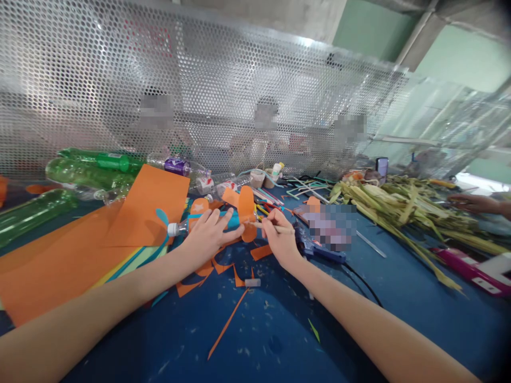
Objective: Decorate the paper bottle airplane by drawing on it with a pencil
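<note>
A small clear bottle with a white cap (pixel 172 230) and a blue paper band (pixel 232 221) lies on its side on the blue table (pixel 279 330). My left hand (pixel 211 231) rests over the bottle, fingers spread and pressing it down. An orange paper shape (pixel 246 205) stands at the bottle's right end. In my right hand (pixel 280 239) a thin light-coloured stick (pixel 284 230) is pinched, its tip close to the orange shape. Behind the left hand is another orange piece with a pale star (pixel 198 206). A blue curled strip (pixel 162 216) stands by the cap.
Orange sheets (pixel 147 207) and green bottles (pixel 96 173) are on the left. A blue glue gun (pixel 323 251) with a black cord lies right of my right hand. Corn husks (pixel 383 213), a pink-and-white box (pixel 475 271) and another person's hand (pixel 475 204) are farther right. Orange scraps (pixel 195 284) lie in front.
</note>
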